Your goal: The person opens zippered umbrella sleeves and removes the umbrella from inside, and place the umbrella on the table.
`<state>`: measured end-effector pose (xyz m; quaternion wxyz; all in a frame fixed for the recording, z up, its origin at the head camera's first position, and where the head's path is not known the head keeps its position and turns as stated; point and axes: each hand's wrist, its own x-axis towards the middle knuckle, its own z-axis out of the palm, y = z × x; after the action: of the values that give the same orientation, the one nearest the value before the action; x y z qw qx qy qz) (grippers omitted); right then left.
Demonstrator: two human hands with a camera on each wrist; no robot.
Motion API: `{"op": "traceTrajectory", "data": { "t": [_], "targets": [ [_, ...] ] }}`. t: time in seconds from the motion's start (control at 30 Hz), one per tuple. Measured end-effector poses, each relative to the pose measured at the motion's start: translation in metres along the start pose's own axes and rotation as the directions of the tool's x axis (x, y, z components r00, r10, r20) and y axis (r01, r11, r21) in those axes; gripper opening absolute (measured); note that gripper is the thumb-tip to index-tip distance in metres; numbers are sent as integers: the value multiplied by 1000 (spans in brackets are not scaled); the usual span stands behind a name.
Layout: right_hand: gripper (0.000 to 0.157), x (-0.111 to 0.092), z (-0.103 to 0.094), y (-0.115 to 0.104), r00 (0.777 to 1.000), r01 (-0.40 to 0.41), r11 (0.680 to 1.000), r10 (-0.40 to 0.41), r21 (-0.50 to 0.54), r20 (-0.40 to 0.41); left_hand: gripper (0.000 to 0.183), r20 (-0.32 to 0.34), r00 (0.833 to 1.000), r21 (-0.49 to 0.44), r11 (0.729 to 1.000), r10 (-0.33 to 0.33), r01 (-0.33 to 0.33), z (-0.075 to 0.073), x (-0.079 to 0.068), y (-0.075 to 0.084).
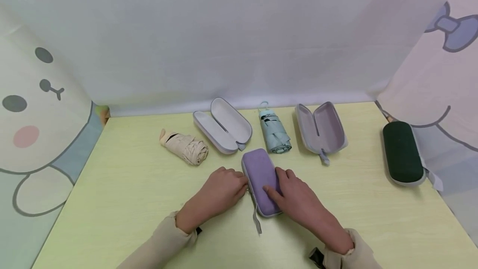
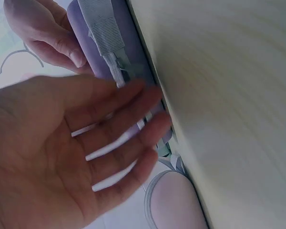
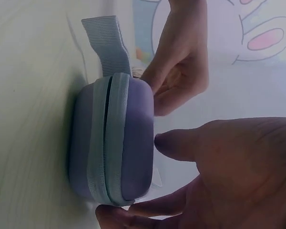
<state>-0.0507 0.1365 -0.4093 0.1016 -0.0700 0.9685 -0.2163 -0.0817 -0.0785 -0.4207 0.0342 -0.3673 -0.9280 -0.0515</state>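
Note:
A purple zippered hard case (image 1: 261, 179) lies closed on the table in front of me, its grey strap (image 1: 257, 221) trailing from the near end. My right hand (image 1: 298, 194) holds it, thumb on the lid and fingers along the right side. At the left side, my left hand (image 1: 225, 186) has its fingertips right at the seam, pinching the zipper pull, which those fingers mostly hide. The left wrist view shows the other fingers of that hand half bent. Grey zipper tape (image 3: 115, 143) runs round the case's near end in the right wrist view.
Behind the case lie a beige folded umbrella (image 1: 185, 147), a light-grey case (image 1: 213, 132) standing open, a blue-green folded umbrella (image 1: 275, 132) and an open mauve-grey case (image 1: 330, 130). A dark green closed case (image 1: 403, 152) sits at the table's right edge. White curtain (image 1: 239, 36) hangs behind.

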Motion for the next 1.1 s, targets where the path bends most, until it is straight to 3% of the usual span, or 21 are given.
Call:
{"op": "traceTrajectory", "data": {
  "t": [0.13,0.23,0.4,0.57,0.63,0.7,0.83,0.9,0.93,1.0,1.1],
  "targets": [
    [61,-1,-2,0,1000,15,1000,-15,13,-3,17,-15,985,-131,977,-171,168,-1,2,2],
    [59,-2,-5,-1,1000,16,999,-16,36,-2,32,-10,964,-294,922,-267,252,-1,4,3],
    [58,-3,-8,-3,1000,28,998,-27,58,-7,45,45,941,-484,817,-335,314,-2,4,5],
    [58,-4,-8,-5,997,64,995,-61,72,-35,56,144,933,-633,694,-330,344,-7,2,1],
    [57,-4,-8,-6,995,87,993,-84,82,-47,63,206,931,-711,609,-300,353,-10,1,-2],
    [57,-5,-8,-6,993,112,989,-107,96,-55,70,276,923,-789,485,-269,377,-11,0,-6],
    [56,-6,-10,-7,986,162,976,-156,148,-54,77,395,891,-876,198,-225,439,-15,1,-12],
    [55,-7,-11,-8,982,187,963,-183,195,-42,80,418,877,-885,109,-237,452,-18,2,-13],
    [54,-7,-12,-8,980,199,955,-197,221,-30,80,420,872,-888,85,-251,452,-20,2,-14],
    [51,-9,-13,-9,975,213,939,-221,272,-2,80,411,863,-891,72,-292,449,-22,4,-15],
    [46,-10,-14,-11,963,240,915,-266,325,38,76,377,859,-895,104,-348,435,-24,6,-16]
  ]
}}
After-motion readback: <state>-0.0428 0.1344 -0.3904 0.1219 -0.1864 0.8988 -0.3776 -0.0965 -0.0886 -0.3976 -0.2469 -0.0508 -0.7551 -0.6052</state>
